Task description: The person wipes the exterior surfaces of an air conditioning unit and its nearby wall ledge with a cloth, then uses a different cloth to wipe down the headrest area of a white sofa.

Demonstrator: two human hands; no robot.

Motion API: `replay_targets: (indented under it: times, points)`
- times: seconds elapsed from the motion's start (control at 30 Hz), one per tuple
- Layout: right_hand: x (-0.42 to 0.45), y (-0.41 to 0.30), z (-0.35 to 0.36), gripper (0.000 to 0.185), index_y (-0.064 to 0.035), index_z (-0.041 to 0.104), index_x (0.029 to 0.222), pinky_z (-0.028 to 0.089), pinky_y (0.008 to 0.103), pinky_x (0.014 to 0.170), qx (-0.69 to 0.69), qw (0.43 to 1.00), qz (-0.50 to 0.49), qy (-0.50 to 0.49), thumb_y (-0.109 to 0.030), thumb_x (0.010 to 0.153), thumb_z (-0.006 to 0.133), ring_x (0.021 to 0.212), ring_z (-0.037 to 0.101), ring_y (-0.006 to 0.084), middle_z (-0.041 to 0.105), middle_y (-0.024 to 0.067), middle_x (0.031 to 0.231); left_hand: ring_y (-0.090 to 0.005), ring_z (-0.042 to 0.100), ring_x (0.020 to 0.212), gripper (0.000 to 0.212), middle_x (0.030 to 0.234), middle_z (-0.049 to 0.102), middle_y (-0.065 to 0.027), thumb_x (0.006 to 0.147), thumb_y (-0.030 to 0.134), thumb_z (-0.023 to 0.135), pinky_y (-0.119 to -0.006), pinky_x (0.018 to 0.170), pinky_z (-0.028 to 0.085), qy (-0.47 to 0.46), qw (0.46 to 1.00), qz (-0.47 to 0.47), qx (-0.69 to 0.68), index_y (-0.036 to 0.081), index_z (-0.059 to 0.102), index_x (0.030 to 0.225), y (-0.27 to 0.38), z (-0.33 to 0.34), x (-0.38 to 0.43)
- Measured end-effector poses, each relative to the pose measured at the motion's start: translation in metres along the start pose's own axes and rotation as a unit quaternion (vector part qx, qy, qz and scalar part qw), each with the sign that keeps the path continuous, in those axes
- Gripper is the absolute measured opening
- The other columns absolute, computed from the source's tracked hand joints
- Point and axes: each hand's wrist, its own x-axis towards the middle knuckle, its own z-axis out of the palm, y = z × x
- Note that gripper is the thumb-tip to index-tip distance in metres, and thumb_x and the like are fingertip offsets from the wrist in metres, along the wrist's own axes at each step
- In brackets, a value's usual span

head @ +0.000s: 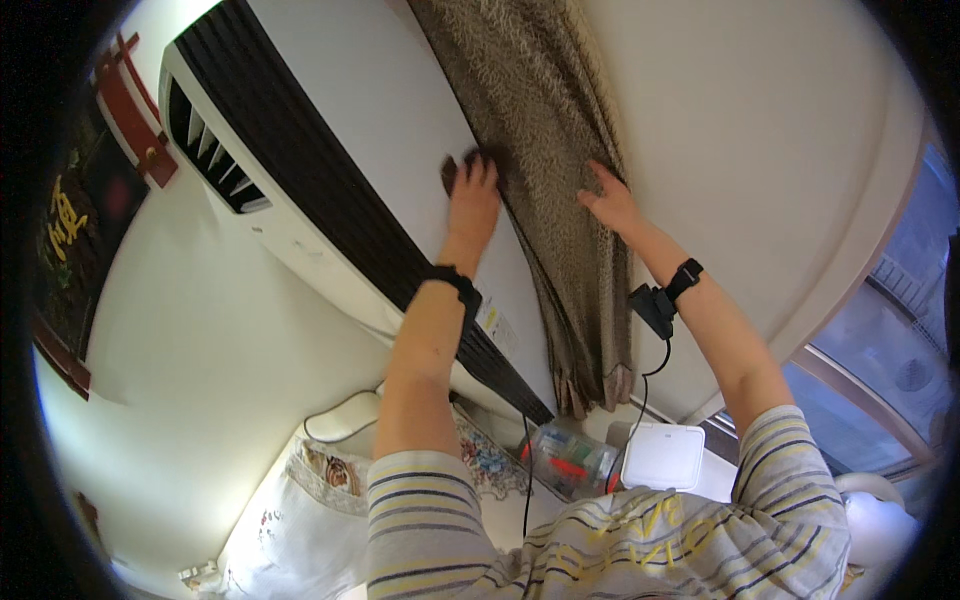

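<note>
My left hand (474, 202) reaches to the side panel of a tall floor-standing air conditioner (375, 97), where it meets the brown curtain. Its fingers are on or close to a small dark brown thing (448, 174), blurred; whether they grip it I cannot tell. To the right, my right hand (611, 201) is at the edge of the brown patterned curtain (540, 150), thumb and forefinger apart, with nothing seen between them. Black straps circle both wrists; the right one bears a small black device (654, 309) with a cable.
Below the curtain stand a clear plastic container with red parts (570, 461) and a white lidded box (664, 456). A sofa with a white cover (300, 525) is at the lower left. A framed dark wall hanging (75, 225) is at the far left, a window (885, 315) at the right.
</note>
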Motion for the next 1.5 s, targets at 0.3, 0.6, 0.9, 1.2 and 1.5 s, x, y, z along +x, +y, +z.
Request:
replay_targets:
  times: [0.3,0.6,0.9,1.2,1.5]
  points:
    - [-0.017,-0.018,0.004,0.066,-0.006,0.035,0.139,0.033,0.0392,0.105,-0.042,0.997,0.018,-0.067,-0.033,0.084,0.058,0.129,0.037,0.0348,0.038,0.0203,0.141,-0.0285,0.034,0.13,0.027,0.139,0.043,-0.0087,0.08,0.015,0.059,-0.046,0.108,0.026,-0.07,0.995,0.035,-0.069,0.008,0.069,0.103,0.055,0.028,-0.101]
    - [-0.048,-0.019,0.037,0.057,-0.0098,0.04,0.137,0.031,0.0397,0.107,-0.067,0.994,-0.016,-0.08,-0.029,0.087,0.059,0.134,0.029,0.0321,0.029,0.0187,0.145,-0.03,0.028,0.133,0.032,0.142,0.037,-0.01,0.082,0.013,0.059,-0.045,0.11,0.021,-0.096,0.993,0.004,-0.066,0.007,0.065,0.112,0.077,0.025,-0.114]
    - [-0.051,0.024,0.053,0.056,-0.0146,0.041,0.137,0.033,0.0456,0.106,-0.129,0.99,-0.011,-0.063,-0.028,0.086,0.06,0.136,0.024,0.0375,0.022,0.0218,0.147,-0.0298,0.025,0.134,0.029,0.144,0.035,-0.0094,0.084,0.017,0.059,-0.043,0.111,0.019,-0.18,0.969,0.051,-0.161,0.006,0.066,0.11,0.153,0.093,-0.184]
    - [-0.093,0.087,0.097,0.058,-0.0153,0.039,0.138,0.033,0.0443,0.106,-0.12,0.985,0.046,-0.115,-0.028,0.086,0.059,0.136,0.023,0.0392,0.022,0.0241,0.147,-0.0283,0.023,0.136,0.031,0.146,0.032,-0.0086,0.084,0.014,0.059,-0.043,0.111,0.018,-0.143,0.978,-0.015,-0.15,0.004,0.064,0.113,0.185,0.118,-0.127]
    - [-0.116,0.173,0.103,0.056,-0.0165,0.041,0.137,0.047,0.0369,0.088,-0.123,0.988,-0.013,-0.089,-0.025,0.086,0.06,0.128,0.038,0.039,0.027,0.0239,0.145,-0.0258,0.015,0.138,0.034,0.152,0.017,-0.0038,0.091,0.021,0.054,-0.041,0.115,0.011,-0.306,0.946,0.074,-0.071,0.013,0.058,0.123,0.336,0.209,-0.18]
